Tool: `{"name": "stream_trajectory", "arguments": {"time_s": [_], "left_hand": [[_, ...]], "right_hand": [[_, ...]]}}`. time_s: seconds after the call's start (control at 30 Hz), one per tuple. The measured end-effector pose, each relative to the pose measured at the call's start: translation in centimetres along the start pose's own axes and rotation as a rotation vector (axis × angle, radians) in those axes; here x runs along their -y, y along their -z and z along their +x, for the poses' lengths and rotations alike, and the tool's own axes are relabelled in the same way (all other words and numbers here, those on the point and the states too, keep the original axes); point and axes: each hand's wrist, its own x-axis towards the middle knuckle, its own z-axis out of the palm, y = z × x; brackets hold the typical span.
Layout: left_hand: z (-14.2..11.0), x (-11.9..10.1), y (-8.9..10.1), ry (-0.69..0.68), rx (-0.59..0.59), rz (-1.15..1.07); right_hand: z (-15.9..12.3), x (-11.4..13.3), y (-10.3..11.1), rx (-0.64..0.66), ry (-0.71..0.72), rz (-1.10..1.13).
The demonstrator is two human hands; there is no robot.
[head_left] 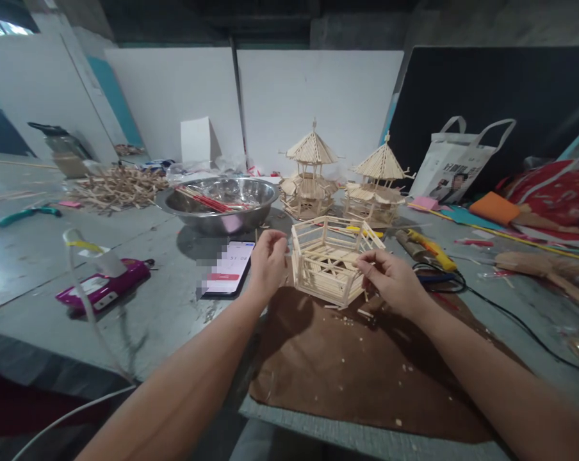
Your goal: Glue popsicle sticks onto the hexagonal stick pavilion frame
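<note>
Sitting between hands (269, 264) (384, 276), stick frame (335, 262), fingers (366, 264) curled (grip unclear), brown mat (357, 378) below.

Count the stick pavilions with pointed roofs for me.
2. One pavilion stands just right of the metal bowl; the other pavilion is right of the first, nearer the tote bag.

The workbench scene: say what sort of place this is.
Probably a craft workshop: finished-looking stick pavilions stand behind a hexagonal stick frame, loose sticks lie heaped, and small scraps dot the brown mat.
</note>
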Motion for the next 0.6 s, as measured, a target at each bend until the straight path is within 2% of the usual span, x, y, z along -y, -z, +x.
{"name": "stream_trajectory", "arguments": {"time_s": [0.1, 0.33, 0.6], "left_hand": [[-0.6, -0.6, 0.0, 0.011, 0.101, -0.01], [-1.0, -1.1, 0.0, 0.016, 0.161, 0.062], [-1.1, -1.4, 0.0, 0.003, 0.183, 0.06]], "right_hand": [[0.3, -0.1, 0.4, 0.002, 0.033, -0.108], [0.4, 0.4, 0.1, 0.012, 0.09, -0.259], [0.6, 0.5, -0.2, -0.039, 0.038, -0.288]]}}
